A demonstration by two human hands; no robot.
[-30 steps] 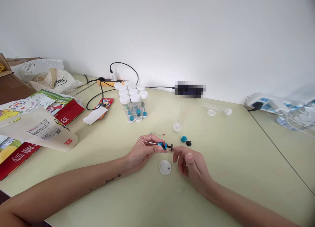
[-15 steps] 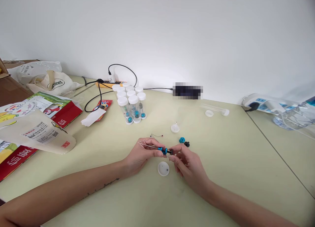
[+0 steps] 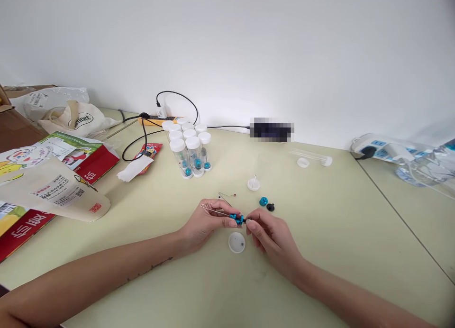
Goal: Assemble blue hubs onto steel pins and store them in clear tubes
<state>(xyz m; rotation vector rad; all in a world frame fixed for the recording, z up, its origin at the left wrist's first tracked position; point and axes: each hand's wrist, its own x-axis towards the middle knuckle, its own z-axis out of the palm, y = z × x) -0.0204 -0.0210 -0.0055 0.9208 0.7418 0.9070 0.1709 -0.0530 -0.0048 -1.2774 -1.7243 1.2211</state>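
Observation:
My left hand [image 3: 202, 227] is closed around a small shiny blue cylindrical part [image 3: 233, 217], with thumb and fingers on its sides. Thin metal wires [image 3: 213, 208] stick out leftward over that hand. From the part's right end comes a short black piece [image 3: 244, 220], which my right hand [image 3: 279, 240] pinches; its outer end is mostly behind the fingertips. Just below lies a white cap [image 3: 232, 245] with a small dark bit inside. Beyond my right hand rest a second blue part [image 3: 263, 201] and a black knob-like piece [image 3: 270, 207]. A bent thin wire [image 3: 227, 194] lies above my left hand.
Several clear tubes with white lids [image 3: 193, 152] stand behind. Farther right are a white cap with a pin [image 3: 253, 184], an empty tube [image 3: 309, 154] and a white power strip [image 3: 377, 145]. A plastic cup [image 3: 67, 195] and boxes [image 3: 88, 157] crowd the left.
My right thumb and fingers have moved up over the black piece, so less of it shows. The blue part now sits slightly farther right. The loose objects stay where they were.

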